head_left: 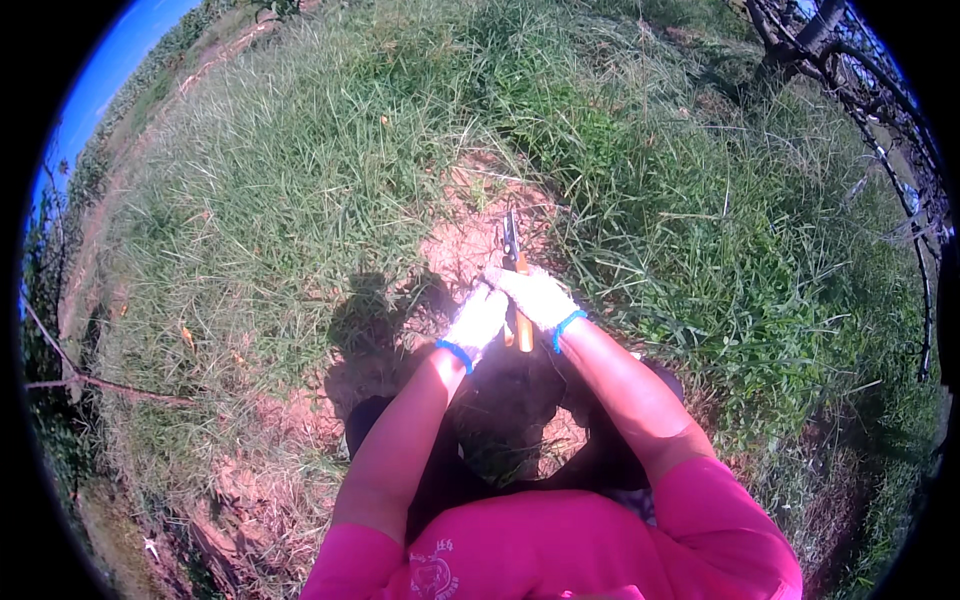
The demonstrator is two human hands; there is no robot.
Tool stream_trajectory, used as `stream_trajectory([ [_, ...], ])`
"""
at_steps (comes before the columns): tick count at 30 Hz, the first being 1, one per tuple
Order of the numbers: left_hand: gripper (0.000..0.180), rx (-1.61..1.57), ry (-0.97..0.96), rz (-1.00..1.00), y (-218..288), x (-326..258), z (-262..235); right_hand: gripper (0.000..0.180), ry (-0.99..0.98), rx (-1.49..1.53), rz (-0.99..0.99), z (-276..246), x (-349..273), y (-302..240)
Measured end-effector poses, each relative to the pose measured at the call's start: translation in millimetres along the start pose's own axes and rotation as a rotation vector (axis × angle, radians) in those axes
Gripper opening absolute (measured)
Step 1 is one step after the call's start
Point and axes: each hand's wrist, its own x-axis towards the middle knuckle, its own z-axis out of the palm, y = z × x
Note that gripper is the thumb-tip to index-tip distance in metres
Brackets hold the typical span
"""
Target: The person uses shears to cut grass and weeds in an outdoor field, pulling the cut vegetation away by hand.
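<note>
Both of my hands wear white gloves with blue cuffs and meet in front of me over a patch of reddish bare soil (pixel 470 235). My right hand (pixel 538 296) is wrapped around the orange handles of a pair of pruning shears (pixel 514 262), whose dark blades point away from me. My left hand (pixel 478 320) is pressed against the same handles from the left side. The blades look closed or nearly so. Part of the handles is hidden between the two gloves.
Long green grass (pixel 300 170) surrounds the soil patch. A dark tree trunk with bare branches (pixel 800 45) stands at the upper right. A thin bare branch (pixel 100 382) lies at the left. My shadow (pixel 375 320) falls on the ground to the left.
</note>
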Motion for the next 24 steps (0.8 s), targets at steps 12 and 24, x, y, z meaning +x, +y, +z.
stream_trajectory([
  [12, 0.024, -0.068, -0.009, -0.017, -4, 3, 0, 0.042, 0.009, -0.041, 0.064, -5, 4, 6],
  [24, 0.027, 0.152, 0.038, 0.009, 12, -6, 2, 0.047, -0.001, -0.097, 0.058, -7, 11, 15],
])
